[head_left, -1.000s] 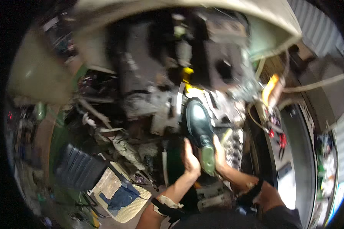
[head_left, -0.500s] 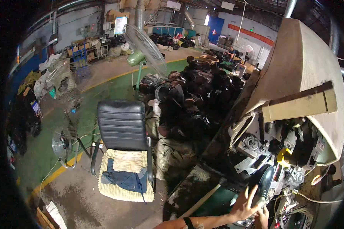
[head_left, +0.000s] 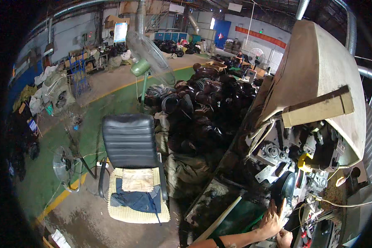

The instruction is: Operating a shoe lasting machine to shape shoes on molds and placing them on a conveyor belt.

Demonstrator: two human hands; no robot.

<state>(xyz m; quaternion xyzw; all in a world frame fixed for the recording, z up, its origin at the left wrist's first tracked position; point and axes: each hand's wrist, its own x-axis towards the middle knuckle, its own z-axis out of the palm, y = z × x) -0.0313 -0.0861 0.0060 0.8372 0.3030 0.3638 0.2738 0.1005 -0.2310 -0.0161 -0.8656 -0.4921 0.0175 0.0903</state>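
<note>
My left hand (head_left: 272,221) sits down at about five o'clock in the view, forearm coming in from the bottom edge with a dark band at the wrist. Its fingers are spread and pressed against the lower end of a dark, glossy shoe-shaped piece (head_left: 286,188) mounted on the grey metal machine (head_left: 277,155); the hand rests on it rather than wrapping around it, so I read it as open and flat on the piece. My right hand (head_left: 284,238) is just below and slightly to the right, at the very bottom edge. Only its knuckles show, and I cannot tell whether it grips anything.

The dark piece stands nearly upright, just beside a small yellow part (head_left: 302,162) of the machine at its two o'clock. Above all of this, at two o'clock in the view, the machine's big beige curved hood (head_left: 318,70) leans over the works. A pale stick (head_left: 219,221) lies slanted at the left hand's nine o'clock.

Further left, at seven o'clock, a black padded office chair (head_left: 130,142) has a woven yellowish mat on its seat with dark blue cloth (head_left: 138,200) on it. Behind the chair, towards the centre, is a large heap of dark shoes (head_left: 202,107). A green pedestal fan (head_left: 146,58) stands at eleven o'clock, and a small floor fan (head_left: 62,163) at nine.
</note>
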